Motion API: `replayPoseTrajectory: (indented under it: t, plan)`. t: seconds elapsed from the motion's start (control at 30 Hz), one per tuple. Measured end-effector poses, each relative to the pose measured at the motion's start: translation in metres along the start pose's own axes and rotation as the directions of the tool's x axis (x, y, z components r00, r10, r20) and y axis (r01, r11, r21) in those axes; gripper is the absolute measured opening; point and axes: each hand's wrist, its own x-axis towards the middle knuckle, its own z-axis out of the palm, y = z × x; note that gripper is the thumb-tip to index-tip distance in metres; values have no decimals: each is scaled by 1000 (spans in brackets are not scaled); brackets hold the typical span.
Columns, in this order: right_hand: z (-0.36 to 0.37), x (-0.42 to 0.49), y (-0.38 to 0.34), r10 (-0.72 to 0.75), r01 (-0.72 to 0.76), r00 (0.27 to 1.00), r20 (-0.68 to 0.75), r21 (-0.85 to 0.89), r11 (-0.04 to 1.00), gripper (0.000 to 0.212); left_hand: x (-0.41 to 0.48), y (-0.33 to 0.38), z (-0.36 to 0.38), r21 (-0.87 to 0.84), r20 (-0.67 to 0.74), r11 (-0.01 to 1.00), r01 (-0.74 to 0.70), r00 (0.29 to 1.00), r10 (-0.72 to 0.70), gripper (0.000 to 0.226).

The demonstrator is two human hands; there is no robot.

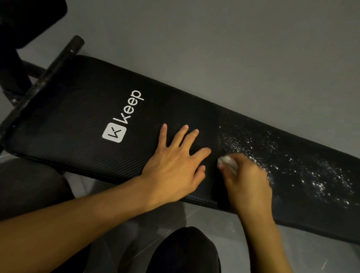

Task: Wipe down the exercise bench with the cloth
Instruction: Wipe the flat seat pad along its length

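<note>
A smooth matte grey floor fills the upper view, dimly and evenly lit. Nearer the camera the same grey surface shows faint pale tile seams and a short white scratch at lower right.

View: single, head-worn | Faces: forward, steeply down | Range: close above bench | Edges: seemingly lens-bent

open bench pad between flat left hand and crossbar, right hand gripping cloth just beside, floor beyond
</note>
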Motion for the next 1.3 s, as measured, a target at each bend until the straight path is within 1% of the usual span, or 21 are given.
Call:
replayPoseTrajectory:
  t: [0.13,0.27,0.37,0.43,0.53,0.63,0.7,0.83,0.93,1.03,1.1,1.2,1.3]
  plan:
    - [3,37,-12,22,-23,998,-66,-21,1000,21,0,0,1,-8,4,1000,10,1000,-10,51]
    - [3,9,-13,-20,19,999,-30,-34,999,18,0,0,2,-3,-17,1000,6,1000,-6,51]
    - [-1,-7,-12,-47,47,999,2,-51,998,19,1,1,2,4,-20,1000,5,1000,-5,51]
    - [-3,13,-14,-52,53,999,15,-73,996,19,1,0,2,2,-18,1000,4,1000,-4,50]
    - [0,63,-24,-23,23,1000,-1,-122,992,25,0,0,0,-6,-17,1000,9,1000,-9,50]
    - [3,91,-34,3,-5,1000,-13,-121,993,28,-1,1,0,-7,-8,1000,11,1000,-11,50]
    - [1,83,-32,-11,12,1000,5,-120,993,28,-1,0,1,-11,-17,1000,9,1000,-9,50]
    - [-6,44,-16,-27,39,996,89,-138,990,23,1,2,1,-5,-14,1000,10,1000,-10,52]
    - [-4,61,-19,-8,16,998,65,-112,994,25,1,0,0,-6,-19,1000,9,1000,-9,51]
    - [5,96,-33,5,-7,1000,-18,-138,990,30,0,-2,1,-10,-22,1000,7,1000,-7,51]
    - [9,101,-38,-20,13,998,-58,-128,992,30,-1,-2,1,-12,-18,1000,7,1000,-7,51]
    - [6,77,-33,-34,31,999,-26,-88,996,26,0,-1,1,-10,-17,1000,5,1000,-5,51]
    - [-1,62,-23,-42,44,999,19,-109,993,26,0,0,2,-7,-26,1000,9,1000,-9,51]
